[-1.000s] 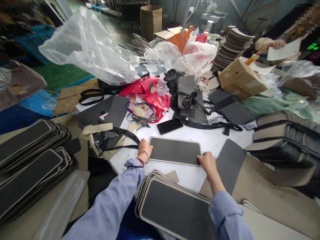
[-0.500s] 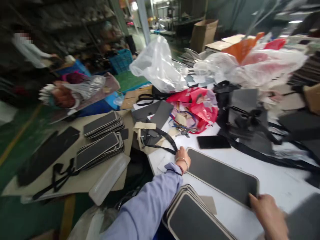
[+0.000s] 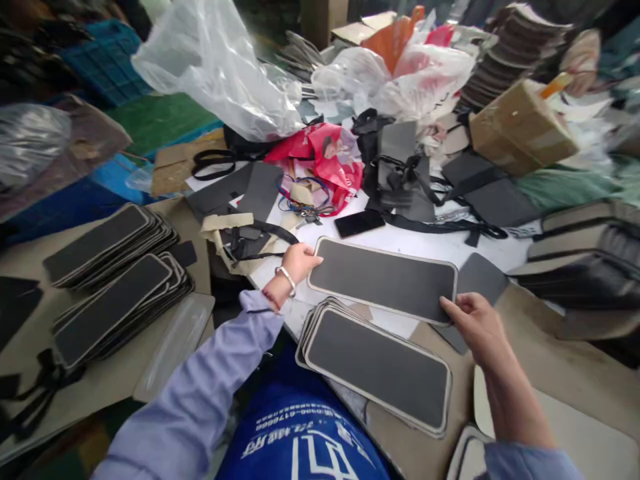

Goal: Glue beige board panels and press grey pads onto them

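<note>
A dark grey panel (image 3: 383,277) with rounded corners and a pale edge is stretched between my hands. My left hand (image 3: 299,263) pinches its left end, with a bracelet on the wrist. My right hand (image 3: 474,322) grips the lower right corner between thumb and fingers. Just below, nearer to me, lies a stack of similar panels (image 3: 377,370), its layered pale edges showing at the left. Whether the held panel touches the table beneath it, I cannot tell.
Two more panel piles (image 3: 113,310) lie on a board at the left. Beyond my hands are a black phone (image 3: 359,223), a red plastic bag (image 3: 325,157) and black straps. A cardboard box (image 3: 523,127) and dark stacked pieces (image 3: 585,253) stand at the right.
My view has swung to the right, bringing the right side of the table into sight. The panel between my hands now slants less, and both hands still hold its ends.
</note>
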`<control>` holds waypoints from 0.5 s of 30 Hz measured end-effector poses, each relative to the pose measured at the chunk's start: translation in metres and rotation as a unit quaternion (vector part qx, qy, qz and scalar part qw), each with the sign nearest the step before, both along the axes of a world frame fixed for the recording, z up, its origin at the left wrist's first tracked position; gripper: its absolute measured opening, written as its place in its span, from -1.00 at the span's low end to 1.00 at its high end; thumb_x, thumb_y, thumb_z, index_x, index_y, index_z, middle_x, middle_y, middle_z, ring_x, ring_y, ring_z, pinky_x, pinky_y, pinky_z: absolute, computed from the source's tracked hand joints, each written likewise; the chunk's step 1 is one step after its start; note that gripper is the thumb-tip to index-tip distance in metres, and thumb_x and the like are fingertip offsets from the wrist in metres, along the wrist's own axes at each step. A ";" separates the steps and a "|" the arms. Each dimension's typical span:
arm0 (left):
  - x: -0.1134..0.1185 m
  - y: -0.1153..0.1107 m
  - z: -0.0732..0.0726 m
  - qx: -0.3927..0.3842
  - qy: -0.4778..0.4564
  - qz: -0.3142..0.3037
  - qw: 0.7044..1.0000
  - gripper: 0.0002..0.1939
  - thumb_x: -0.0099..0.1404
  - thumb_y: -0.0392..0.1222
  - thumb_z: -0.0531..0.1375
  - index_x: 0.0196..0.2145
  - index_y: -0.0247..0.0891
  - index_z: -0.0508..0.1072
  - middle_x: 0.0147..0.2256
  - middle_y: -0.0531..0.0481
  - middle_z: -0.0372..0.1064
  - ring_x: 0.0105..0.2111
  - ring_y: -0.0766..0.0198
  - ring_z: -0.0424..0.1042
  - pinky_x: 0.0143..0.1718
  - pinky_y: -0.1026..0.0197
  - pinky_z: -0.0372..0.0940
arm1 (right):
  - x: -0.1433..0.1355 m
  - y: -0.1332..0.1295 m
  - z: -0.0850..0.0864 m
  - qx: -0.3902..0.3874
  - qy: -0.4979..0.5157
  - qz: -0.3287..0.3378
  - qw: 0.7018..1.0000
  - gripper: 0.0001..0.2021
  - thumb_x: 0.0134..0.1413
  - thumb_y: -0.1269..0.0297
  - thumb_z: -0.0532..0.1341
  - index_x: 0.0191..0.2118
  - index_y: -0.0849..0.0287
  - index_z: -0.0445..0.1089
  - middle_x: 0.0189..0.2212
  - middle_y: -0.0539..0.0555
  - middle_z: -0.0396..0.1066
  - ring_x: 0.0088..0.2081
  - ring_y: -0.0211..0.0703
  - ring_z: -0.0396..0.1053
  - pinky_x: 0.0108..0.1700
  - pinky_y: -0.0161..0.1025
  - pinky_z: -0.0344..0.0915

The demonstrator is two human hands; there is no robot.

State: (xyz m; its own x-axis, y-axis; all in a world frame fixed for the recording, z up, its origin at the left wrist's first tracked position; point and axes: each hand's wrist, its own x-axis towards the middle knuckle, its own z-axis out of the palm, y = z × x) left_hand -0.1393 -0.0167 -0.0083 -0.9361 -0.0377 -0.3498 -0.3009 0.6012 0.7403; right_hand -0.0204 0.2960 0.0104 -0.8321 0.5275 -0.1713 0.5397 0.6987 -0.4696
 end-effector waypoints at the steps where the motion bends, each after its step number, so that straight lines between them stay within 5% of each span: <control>1: 0.014 -0.005 0.004 0.059 0.010 -0.003 0.998 -0.87 -0.05 -0.24 0.23 -0.51 -0.31 0.36 -0.54 0.05 0.35 -0.45 0.29 0.36 -0.39 0.27 0.25 | 0.022 -0.002 0.005 -0.028 -0.001 -0.011 1.000 -0.68 -0.24 -0.08 0.08 -0.53 0.08 0.12 -0.65 -0.04 0.17 -0.56 -0.19 0.17 -0.47 -0.24 0.12; 4: 0.067 -0.018 0.008 0.142 -0.012 -0.019 0.990 -0.86 -0.09 -0.21 0.23 -0.56 -0.29 0.32 -0.59 0.10 0.31 -0.54 0.34 0.31 -0.46 0.29 0.22 | 0.090 -0.011 0.004 -0.101 0.010 -0.021 0.995 -0.65 -0.22 -0.12 0.08 -0.55 0.07 0.08 -0.68 -0.09 0.09 -0.59 -0.24 0.11 -0.50 -0.27 0.09; 8: 0.128 -0.022 -0.008 0.123 -0.051 -0.021 0.991 -0.83 -0.09 -0.14 0.21 -0.58 -0.26 0.31 -0.63 0.12 0.27 -0.58 0.36 0.26 -0.52 0.29 0.17 | 0.152 -0.022 -0.018 -0.147 0.018 -0.047 0.988 -0.64 -0.23 -0.13 0.08 -0.58 0.06 0.05 -0.70 -0.11 0.04 -0.61 -0.25 0.09 -0.51 -0.27 0.11; 15: 0.150 -0.005 -0.040 0.033 -0.070 -0.021 0.997 -0.87 -0.05 -0.25 0.19 -0.62 -0.23 0.26 -0.63 0.12 0.24 -0.56 0.32 0.27 -0.47 0.25 0.19 | 0.182 -0.018 -0.059 -0.092 0.010 -0.082 0.992 -0.66 -0.23 -0.14 0.04 -0.59 0.04 0.07 -0.69 -0.04 0.15 -0.60 -0.15 0.20 -0.48 -0.17 0.21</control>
State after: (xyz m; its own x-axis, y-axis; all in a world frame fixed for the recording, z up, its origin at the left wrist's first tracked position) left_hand 0.0110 -0.0222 -0.0484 -0.8779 0.0275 -0.4781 -0.3804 0.5664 0.7311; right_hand 0.1617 0.2782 -0.0485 -0.7418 0.6174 -0.2619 0.6283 0.5032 -0.5934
